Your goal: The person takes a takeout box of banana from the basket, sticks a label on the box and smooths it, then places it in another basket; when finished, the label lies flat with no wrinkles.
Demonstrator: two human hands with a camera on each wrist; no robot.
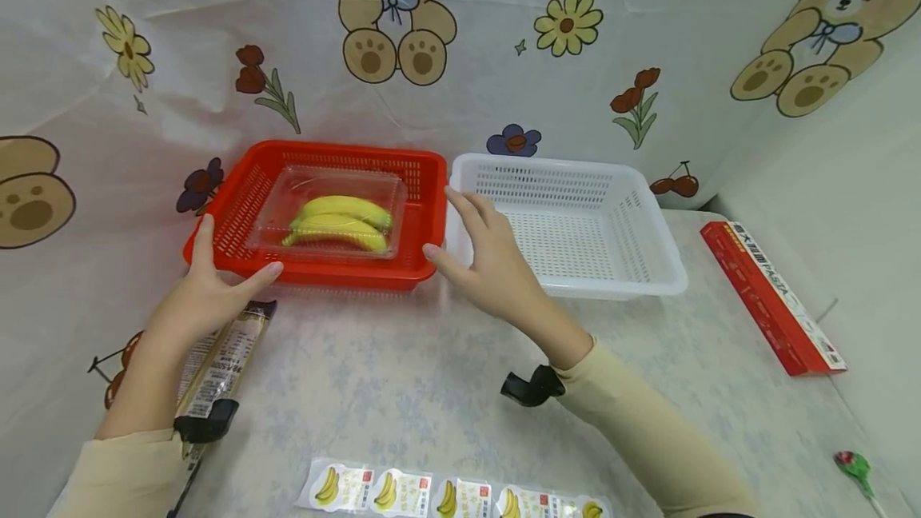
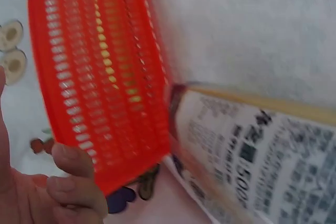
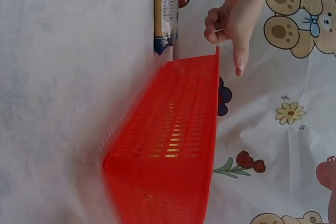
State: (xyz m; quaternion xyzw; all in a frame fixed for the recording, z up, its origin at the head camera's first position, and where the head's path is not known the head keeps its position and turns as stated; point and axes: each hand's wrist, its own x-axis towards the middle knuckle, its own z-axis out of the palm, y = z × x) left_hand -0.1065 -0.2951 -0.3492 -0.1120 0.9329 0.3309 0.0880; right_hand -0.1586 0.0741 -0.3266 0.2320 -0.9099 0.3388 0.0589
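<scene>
A red basket (image 1: 360,272) stands at the back left. Inside it lies a clear plastic box (image 1: 277,210) with yellow bananas (image 1: 338,222) showing through. My left hand (image 1: 190,298) is at the basket's front left corner, thumb and index finger spread; the left wrist view shows its other fingers loosely bent near the red rim. Spread fingers of my right hand (image 1: 492,258) are beside the basket's right end, overlapping the white basket (image 1: 658,222) in the head view. Neither hand grips anything.
A long printed packet (image 1: 223,358) lies under my left forearm. Banana stickers (image 1: 410,492) lie along the front edge. To the right are a red and white box (image 1: 770,294) and a lollipop (image 1: 854,466). A bear-patterned cloth (image 1: 489,94) hangs behind the baskets.
</scene>
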